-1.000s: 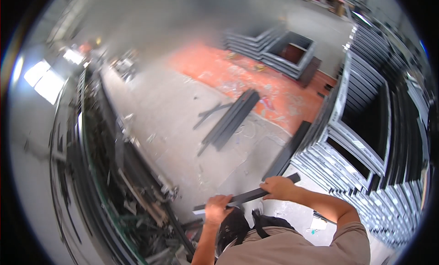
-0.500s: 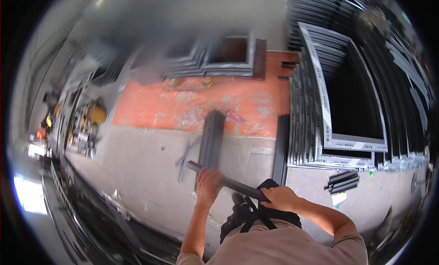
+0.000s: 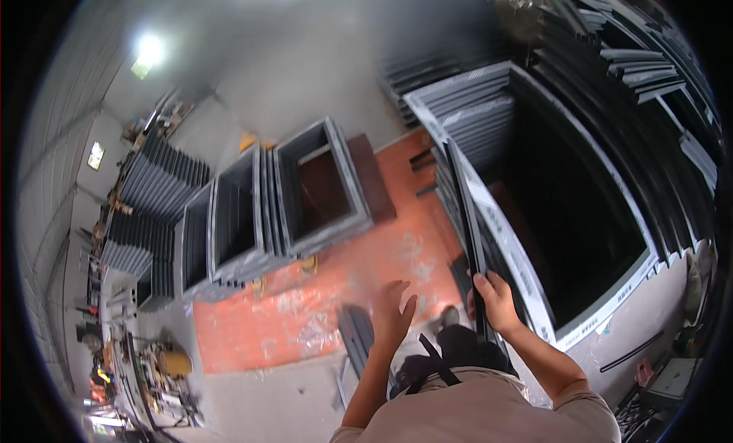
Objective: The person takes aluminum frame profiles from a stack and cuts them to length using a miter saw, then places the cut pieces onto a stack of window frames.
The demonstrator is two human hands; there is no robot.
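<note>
My right hand (image 3: pixel 496 299) is closed around a long dark profile bar (image 3: pixel 467 221), which stands steeply beside the front frame of a stack. Its upper part lies close along that frame; I cannot tell whether they touch. My left hand (image 3: pixel 392 315) holds nothing, its fingers apart, over the orange mat (image 3: pixel 267 340). To the right of the bar stands the stack of grey-white rectangular window frames (image 3: pixel 496 214). Below my left hand, partly hidden by my forearm, dark profile bars (image 3: pixel 356 336) lie on the floor.
More frames (image 3: pixel 324 206) stand in a row at the mat's far edge. Dark frame stacks (image 3: pixel 164 179) fill the left side. A cluttered bench with tools (image 3: pixel 172 370) is at lower left. A thin dark strip (image 3: pixel 632 351) lies on the floor at right.
My view has turned right, toward the frame stack. Both hands held a dark bar crosswise before; now the left has let go and the right grips a steeply standing bar.
</note>
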